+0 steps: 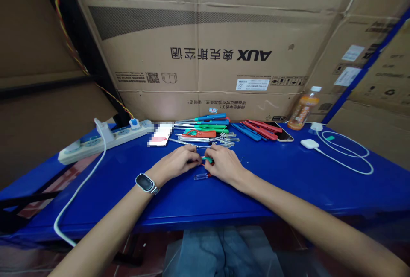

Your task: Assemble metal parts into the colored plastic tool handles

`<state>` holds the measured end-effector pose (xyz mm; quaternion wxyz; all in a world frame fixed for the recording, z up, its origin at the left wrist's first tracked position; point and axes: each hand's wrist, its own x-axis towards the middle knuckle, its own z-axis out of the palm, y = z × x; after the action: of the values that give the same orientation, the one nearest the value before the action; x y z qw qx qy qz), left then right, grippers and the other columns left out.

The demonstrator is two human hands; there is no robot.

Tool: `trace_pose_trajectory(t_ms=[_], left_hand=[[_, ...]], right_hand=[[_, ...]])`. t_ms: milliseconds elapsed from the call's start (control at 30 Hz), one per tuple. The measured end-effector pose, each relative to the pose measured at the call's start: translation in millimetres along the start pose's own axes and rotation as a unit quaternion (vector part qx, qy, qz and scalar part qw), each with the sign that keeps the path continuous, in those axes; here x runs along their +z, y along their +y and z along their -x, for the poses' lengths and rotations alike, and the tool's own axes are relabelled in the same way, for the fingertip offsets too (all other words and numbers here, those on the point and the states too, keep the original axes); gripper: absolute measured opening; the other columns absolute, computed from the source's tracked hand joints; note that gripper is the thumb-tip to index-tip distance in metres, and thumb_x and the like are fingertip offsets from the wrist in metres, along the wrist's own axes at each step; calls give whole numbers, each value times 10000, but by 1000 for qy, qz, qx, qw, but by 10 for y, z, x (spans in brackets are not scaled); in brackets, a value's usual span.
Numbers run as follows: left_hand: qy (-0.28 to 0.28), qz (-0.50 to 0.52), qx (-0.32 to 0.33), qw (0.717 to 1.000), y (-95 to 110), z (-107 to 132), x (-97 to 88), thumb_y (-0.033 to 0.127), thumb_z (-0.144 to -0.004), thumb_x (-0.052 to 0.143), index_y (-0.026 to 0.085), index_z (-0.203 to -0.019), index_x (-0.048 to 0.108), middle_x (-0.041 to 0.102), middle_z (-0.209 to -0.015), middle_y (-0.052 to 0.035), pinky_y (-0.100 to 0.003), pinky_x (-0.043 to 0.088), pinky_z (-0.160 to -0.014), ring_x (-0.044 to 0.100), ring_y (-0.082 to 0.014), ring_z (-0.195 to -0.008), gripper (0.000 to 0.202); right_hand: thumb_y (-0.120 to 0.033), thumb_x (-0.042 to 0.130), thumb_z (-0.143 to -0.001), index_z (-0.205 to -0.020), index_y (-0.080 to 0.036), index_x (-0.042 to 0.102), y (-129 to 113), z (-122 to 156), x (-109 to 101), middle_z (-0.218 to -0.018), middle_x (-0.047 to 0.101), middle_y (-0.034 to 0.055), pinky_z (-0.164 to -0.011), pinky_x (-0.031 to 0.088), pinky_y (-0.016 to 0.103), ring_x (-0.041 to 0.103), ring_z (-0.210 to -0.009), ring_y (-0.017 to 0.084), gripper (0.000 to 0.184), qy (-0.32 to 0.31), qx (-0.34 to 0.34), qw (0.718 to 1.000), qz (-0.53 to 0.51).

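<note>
Both hands meet: left hand (179,161) and right hand (224,164) pinch a small green-tipped tool (205,158) between closed fingertips, mid-work by the look of it. Just below the grip, a clear-handled screwdriver (202,176) lies loose on the blue table (288,179). Beyond the grip, the row of screwdrivers (205,129) looks laid out already.

Glossy blue table (288,183), spread edge to edge. At the back left, a white power strip (105,140) with plugs in it, and a white cable (80,187) trailing off the front edge. Beside the strip, a small pale card (159,135), blurred. Centre back, a heap of screwdrivers (205,129) with blue, green and red handles. Just right, red and blue tools (256,129) touching a dark phone (283,134). Further right, an upright orange bottle (303,110) and a white charger (309,143) with looped cord (349,157). Nearer the front, one clear-handled screwdriver (202,176), alone.
</note>
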<state>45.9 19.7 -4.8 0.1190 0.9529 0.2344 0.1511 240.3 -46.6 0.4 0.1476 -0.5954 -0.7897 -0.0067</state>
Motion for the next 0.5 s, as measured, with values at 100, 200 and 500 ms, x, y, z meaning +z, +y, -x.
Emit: trace_pose_trajectory(t_ms=[100, 200, 500], left_hand=[[-13, -25, 5, 1000, 41, -22, -2, 263, -975, 501, 190, -919, 696, 576, -920, -54, -275, 452, -763, 586, -180, -833, 216], [-18, -29, 12, 999, 53, -35, 6, 270, -983, 484, 189, -920, 682, 573, -930, -54, -279, 453, -777, 586, -182, -845, 223], [-17, -26, 11, 999, 10, -33, 34, 276, -992, 470, 190, -940, 695, 569, -933, -56, -295, 449, -808, 581, -189, -861, 247]], right_hand=[[-245, 535, -863, -942, -212, 672, 9, 1, 4, -987, 663, 64, -632, 402, 267, 649, -875, 208, 161, -5, 3, 1000, 9], [-252, 546, -867, -941, -210, 662, 21, -2, 6, -981, 653, 63, -620, 400, 265, 649, -855, 206, 145, -2, 11, 1000, 11], [-257, 537, -873, -922, -202, 659, 26, -40, -15, -990, 633, 73, -610, 382, 266, 634, -816, 197, 142, -15, 21, 1000, 18]])
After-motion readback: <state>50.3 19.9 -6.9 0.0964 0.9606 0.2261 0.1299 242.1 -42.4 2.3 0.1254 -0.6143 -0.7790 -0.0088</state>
